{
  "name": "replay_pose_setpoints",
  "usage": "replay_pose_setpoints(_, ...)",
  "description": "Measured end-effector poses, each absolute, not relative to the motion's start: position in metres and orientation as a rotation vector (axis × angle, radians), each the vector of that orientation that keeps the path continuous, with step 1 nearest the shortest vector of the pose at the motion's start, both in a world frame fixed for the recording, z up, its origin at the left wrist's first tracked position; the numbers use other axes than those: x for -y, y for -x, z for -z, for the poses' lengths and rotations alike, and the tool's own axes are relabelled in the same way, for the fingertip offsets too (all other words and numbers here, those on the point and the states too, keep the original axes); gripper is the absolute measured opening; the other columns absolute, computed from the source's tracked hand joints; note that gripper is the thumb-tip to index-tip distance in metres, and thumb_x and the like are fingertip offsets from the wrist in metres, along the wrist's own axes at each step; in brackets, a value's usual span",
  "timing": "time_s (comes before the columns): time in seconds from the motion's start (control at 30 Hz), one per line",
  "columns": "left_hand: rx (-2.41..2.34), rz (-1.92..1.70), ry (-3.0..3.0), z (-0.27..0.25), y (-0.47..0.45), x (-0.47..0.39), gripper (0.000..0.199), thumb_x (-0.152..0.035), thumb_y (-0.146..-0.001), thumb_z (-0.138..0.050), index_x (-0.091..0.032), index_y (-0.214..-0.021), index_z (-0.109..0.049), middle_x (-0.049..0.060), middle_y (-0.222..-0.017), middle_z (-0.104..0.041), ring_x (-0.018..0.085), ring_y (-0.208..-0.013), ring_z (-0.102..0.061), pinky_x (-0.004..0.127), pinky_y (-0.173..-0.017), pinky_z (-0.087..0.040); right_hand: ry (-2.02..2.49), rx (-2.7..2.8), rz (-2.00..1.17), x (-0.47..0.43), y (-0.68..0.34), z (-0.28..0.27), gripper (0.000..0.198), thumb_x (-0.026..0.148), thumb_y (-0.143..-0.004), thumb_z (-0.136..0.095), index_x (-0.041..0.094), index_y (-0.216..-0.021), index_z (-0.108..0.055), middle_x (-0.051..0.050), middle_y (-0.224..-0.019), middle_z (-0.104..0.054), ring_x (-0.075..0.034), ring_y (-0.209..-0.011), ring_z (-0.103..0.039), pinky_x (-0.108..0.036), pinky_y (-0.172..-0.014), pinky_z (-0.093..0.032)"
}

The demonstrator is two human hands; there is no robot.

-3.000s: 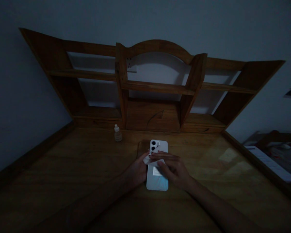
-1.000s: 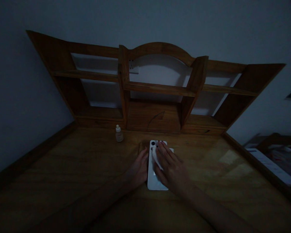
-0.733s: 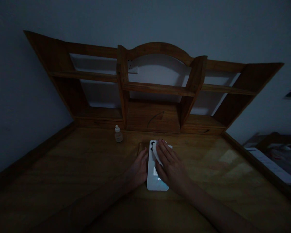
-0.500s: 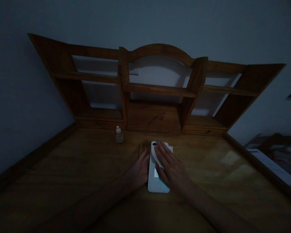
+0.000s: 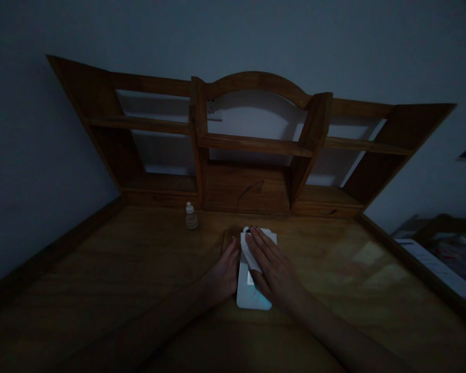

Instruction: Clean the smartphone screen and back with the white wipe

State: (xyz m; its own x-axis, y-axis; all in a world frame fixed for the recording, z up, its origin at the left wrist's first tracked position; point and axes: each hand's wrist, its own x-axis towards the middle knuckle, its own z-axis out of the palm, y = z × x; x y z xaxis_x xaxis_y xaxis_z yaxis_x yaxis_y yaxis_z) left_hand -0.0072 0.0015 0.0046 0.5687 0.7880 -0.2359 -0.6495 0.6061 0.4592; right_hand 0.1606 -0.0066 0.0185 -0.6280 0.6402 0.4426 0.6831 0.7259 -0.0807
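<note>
A white phone [image 5: 252, 299] lies back up on the wooden desk, its dark camera patch partly showing at the far end. My right hand [image 5: 274, 264] lies over it, fingers together, pressing a folded white tissue [image 5: 248, 252] against its upper part. My left hand [image 5: 223, 277] rests along the phone's left edge with its fingers stretched forward, seeming to steady it from the side. Just beyond those fingertips is a flat brown item [image 5: 228, 239], partly hidden, whose kind I cannot make out.
A small dropper bottle [image 5: 191, 218] with a white top stands on the desk [image 5: 140, 259], left of the phone. Behind it rises a wooden shelf unit [image 5: 252, 146] against the wall. A wall socket [image 5: 214, 115] shows through. Raised edging [image 5: 407, 259] borders the desk's right side.
The tissue under my right hand has shifted and spread to the left, covering more of the phone's upper part and camera patch. My left hand stays nearly still.
</note>
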Motion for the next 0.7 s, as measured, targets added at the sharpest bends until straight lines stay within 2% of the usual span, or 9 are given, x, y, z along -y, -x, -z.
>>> replay_pose_setpoints(0.2, -0.482, -0.853, -0.322, -0.0065, 0.0073, -0.0008, 0.053, -0.052, -0.096, -0.046, -0.018, -0.136, -0.047, 0.009, -0.118, -0.063, 0.022, -0.111, -0.058, 0.033, -0.100, -0.040, 0.993, 2.504, 0.118, 0.0053, -0.1623, -0.0170, 0.070, 0.017, -0.091, -0.046, 0.008, -0.153, -0.015, -0.012, -0.158, -0.006, -0.028, -0.145, -0.007, -0.047, -0.119, -0.020)
replay_pose_setpoints(0.5, -0.448, -0.832, -0.326, -0.0077, 0.0072, -0.0020, 0.061, -0.058, -0.095, -0.041, -0.020, -0.143, -0.040, 0.013, -0.123, -0.060, 0.027, -0.114, -0.057, 0.042, -0.104, -0.038, 1.060, 2.493, 0.107, 0.0061, -0.1610, -0.0177, 0.081, 0.015, -0.082, -0.061, 0.015, -0.153, -0.022, -0.012, -0.158, 0.004, -0.031, -0.145, -0.002, -0.049, -0.118, -0.017)
replay_pose_setpoints(0.6, -0.489, -0.826, -0.323, -0.0086, 0.0077, -0.0019, 0.062, -0.059, -0.096, -0.036, -0.019, -0.144, -0.039, 0.013, -0.125, -0.059, 0.028, -0.115, -0.057, 0.043, -0.103, -0.038, 1.060, 2.486, 0.094, 0.0059, -0.1610, -0.0190, 0.076, 0.012, -0.082, -0.058, 0.013, -0.151, -0.026, -0.012, -0.159, 0.000, -0.030, -0.145, -0.001, -0.049, -0.119, -0.016)
replay_pose_setpoints(0.7, -0.483, -0.820, -0.327, -0.0041, 0.0091, -0.0032, 0.064, -0.061, -0.095, -0.037, -0.022, -0.146, -0.036, 0.013, -0.127, -0.058, 0.028, -0.116, -0.056, 0.044, -0.102, -0.039, 1.062, 2.437, 0.067, 0.0055, -0.1620, -0.0189, 0.063, 0.014, -0.087, -0.053, 0.011, -0.146, -0.033, -0.011, -0.159, -0.004, -0.028, -0.146, -0.003, -0.048, -0.119, -0.017)
